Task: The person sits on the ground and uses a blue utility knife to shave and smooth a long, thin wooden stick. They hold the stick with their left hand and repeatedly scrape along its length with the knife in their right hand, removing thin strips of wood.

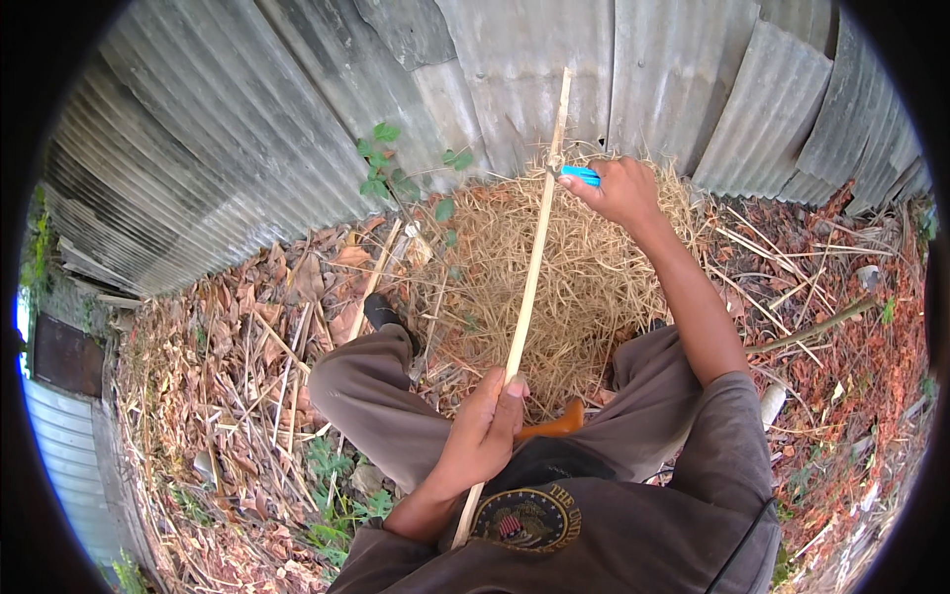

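A long, pale stick of bamboo or wood (532, 272) runs from my lap up and slightly right toward the metal sheets. My left hand (480, 436) is wrapped round its lower part, close to my body. Farther up, my right hand (623, 190) grips a small tool with a blue handle (582, 175). Its working end meets the stick near the upper part, where small curls or shavings stick out; I cannot tell whether it is a knife or a peeler. Beneath the stick, between my legs, spreads a heap of straw-coloured shavings (604, 287).
A fence of corrugated metal sheets (534, 49) stands just beyond the stick's far end. A leafy green plant (381, 168) grows against it. Dry leaves (228, 366) and loose sticks cover the ground, with a thicker branch (816, 325) at right. Something orange (556, 424) shows between my thighs.
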Action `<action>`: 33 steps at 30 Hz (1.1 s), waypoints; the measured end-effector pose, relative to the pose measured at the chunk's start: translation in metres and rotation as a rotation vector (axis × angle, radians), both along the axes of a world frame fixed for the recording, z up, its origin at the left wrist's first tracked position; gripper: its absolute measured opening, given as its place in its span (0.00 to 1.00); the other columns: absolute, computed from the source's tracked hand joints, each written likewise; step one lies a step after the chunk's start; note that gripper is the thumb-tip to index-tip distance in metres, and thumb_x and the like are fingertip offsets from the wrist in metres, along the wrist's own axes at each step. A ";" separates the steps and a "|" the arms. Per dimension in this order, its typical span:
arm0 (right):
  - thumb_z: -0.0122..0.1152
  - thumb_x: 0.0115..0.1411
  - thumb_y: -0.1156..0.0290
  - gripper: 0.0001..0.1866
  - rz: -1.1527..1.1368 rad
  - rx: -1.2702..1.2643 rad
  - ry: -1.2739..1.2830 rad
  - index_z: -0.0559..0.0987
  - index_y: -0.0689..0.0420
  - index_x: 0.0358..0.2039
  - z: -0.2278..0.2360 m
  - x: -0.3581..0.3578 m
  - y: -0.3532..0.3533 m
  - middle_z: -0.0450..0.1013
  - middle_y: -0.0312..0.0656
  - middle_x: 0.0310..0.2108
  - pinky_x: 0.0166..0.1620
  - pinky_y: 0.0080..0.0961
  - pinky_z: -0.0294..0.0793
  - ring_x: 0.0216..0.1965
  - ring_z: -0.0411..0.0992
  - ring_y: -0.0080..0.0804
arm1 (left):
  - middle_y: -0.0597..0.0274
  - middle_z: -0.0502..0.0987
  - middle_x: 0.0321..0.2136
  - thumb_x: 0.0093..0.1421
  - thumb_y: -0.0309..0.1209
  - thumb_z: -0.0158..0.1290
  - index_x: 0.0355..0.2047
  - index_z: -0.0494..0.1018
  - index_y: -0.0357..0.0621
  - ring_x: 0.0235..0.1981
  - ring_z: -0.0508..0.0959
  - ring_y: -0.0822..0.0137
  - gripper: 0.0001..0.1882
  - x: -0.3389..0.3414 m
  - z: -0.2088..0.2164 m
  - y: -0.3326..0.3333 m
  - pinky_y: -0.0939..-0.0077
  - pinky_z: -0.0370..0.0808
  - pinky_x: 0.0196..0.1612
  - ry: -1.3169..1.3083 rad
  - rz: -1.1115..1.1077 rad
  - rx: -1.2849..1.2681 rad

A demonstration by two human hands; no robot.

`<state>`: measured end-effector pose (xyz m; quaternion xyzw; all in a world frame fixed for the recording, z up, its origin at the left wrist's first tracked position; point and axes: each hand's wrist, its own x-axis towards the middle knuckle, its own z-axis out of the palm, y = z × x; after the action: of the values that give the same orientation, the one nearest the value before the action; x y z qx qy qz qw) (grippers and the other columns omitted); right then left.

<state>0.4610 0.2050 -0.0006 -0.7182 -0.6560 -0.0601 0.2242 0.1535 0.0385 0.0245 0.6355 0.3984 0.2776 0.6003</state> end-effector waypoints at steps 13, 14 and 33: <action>0.41 0.55 0.28 0.45 -0.381 -0.015 0.430 0.78 0.64 0.16 0.000 0.113 -0.011 0.72 0.57 0.19 0.37 0.43 0.71 0.27 0.74 0.50 | 0.72 0.56 0.12 0.71 0.35 0.36 0.37 0.67 0.39 0.10 0.54 0.81 0.14 -0.007 -0.009 0.020 0.84 0.53 0.17 -0.223 0.058 -0.221; 0.42 0.55 0.28 0.44 -0.289 -0.051 0.412 0.77 0.63 0.15 0.012 0.085 -0.018 0.69 0.53 0.15 0.32 0.42 0.70 0.23 0.72 0.47 | 0.71 0.57 0.12 0.71 0.36 0.35 0.37 0.67 0.39 0.09 0.54 0.81 0.15 -0.004 -0.006 0.025 0.84 0.53 0.16 -0.271 0.072 -0.270; 0.52 0.49 0.28 0.37 0.416 0.162 0.208 0.76 0.53 0.11 0.005 -0.074 -0.060 0.64 0.39 0.06 0.16 0.32 0.65 0.10 0.68 0.37 | 0.69 0.55 0.11 0.71 0.41 0.33 0.29 0.60 0.47 0.06 0.50 0.78 0.16 0.006 0.008 0.029 0.81 0.52 0.14 -0.558 0.053 -0.524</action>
<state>0.3869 0.1446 0.0041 -0.5496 -0.7562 0.0090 0.3550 0.1597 0.0677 0.0325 0.3498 0.2935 0.3440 0.8204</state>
